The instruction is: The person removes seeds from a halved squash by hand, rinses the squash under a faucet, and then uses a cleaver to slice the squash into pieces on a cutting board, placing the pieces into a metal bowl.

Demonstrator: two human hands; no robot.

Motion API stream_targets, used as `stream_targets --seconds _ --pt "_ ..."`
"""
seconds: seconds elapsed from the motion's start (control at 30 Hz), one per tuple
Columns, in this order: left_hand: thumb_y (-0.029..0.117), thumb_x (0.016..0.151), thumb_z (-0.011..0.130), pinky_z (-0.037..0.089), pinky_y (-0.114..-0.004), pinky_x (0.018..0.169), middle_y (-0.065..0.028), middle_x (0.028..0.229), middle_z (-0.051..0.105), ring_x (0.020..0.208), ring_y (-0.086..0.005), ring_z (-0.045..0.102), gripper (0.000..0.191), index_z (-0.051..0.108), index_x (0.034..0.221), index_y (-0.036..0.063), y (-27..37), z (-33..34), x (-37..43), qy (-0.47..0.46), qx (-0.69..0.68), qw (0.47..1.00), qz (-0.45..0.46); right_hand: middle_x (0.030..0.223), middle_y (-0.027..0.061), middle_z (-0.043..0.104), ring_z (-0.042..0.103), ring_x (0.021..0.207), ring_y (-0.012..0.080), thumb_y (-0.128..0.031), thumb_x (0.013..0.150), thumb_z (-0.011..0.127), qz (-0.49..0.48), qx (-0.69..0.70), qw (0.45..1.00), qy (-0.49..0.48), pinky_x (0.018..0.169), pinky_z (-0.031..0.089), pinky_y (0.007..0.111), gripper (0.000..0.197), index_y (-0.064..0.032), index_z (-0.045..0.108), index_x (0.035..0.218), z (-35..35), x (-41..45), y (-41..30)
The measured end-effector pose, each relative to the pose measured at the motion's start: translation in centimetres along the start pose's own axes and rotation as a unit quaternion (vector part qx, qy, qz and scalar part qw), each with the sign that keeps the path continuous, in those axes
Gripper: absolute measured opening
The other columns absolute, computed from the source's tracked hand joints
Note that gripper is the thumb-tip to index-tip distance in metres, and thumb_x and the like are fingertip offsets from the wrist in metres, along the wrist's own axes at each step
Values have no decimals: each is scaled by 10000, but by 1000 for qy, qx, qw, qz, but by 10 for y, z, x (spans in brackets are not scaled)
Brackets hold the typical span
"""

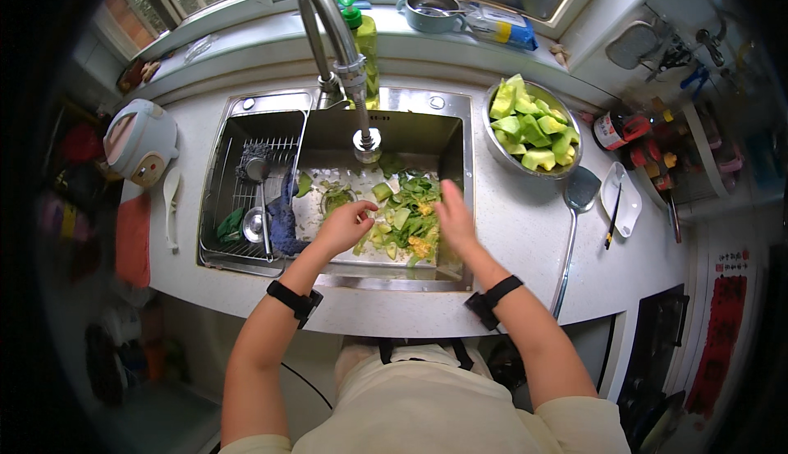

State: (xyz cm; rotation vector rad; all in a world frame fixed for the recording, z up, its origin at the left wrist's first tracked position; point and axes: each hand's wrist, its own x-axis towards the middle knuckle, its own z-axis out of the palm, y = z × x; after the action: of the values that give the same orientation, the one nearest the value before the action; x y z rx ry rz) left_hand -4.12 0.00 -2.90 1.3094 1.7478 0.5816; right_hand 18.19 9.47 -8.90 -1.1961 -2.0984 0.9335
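My left hand (349,225) is over the middle of the steel sink (381,283), fingers loosely curled and apart, with nothing seen in them. My right hand (454,215) is held near the sink's right wall, slightly blurred, its fingers extended. Between and beyond them, green peels and leafy scraps (409,214) with orange-yellow pulp lie on the sink floor. A round strainer with scraps (337,197) sits just behind my left hand. The faucet head (367,142) hangs above the sink. On the counter at right, a metal bowl (535,175) is heaped with cut green gourd or melon chunks (534,129).
Left in the sink, a wire rack (231,146) holds a ladle (266,208); a blue cloth (283,223) lies beside it. A spatula (572,226) and white dish (627,208) lie at right. A small rice cooker (143,143) stands left. A soap bottle (367,41) stands behind the faucet.
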Motion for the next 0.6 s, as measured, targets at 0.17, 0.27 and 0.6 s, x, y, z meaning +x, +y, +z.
stream_targets --seconds 0.17,0.27,0.6 --pt "191 759 561 443 -336 731 -113 937 565 828 -248 555 307 557 1050 94 -18 -1 4 26 14 999 -24 1349 182 232 200 1257 306 -305 838 451 60 -289 954 55 1034 134 414 599 17 227 1290 -43 22 35" --pt "188 748 563 405 -360 833 -142 1048 526 971 -299 503 442 463 1171 108 -26 -6 3 91 70 993 -26 1358 175 214 180 1266 296 -326 846 432 66 -372 926 11 1036 129 412 593 18 234 1286 -23 23 23" --pt "199 762 558 436 -356 614 -144 680 576 694 -276 567 174 573 818 36 -25 -27 -13 193 25 976 -98 710 164 596 574 698 323 -186 737 567 43 -131 968 -211 646 447 387 157 -90 626 847 22 64 -45"
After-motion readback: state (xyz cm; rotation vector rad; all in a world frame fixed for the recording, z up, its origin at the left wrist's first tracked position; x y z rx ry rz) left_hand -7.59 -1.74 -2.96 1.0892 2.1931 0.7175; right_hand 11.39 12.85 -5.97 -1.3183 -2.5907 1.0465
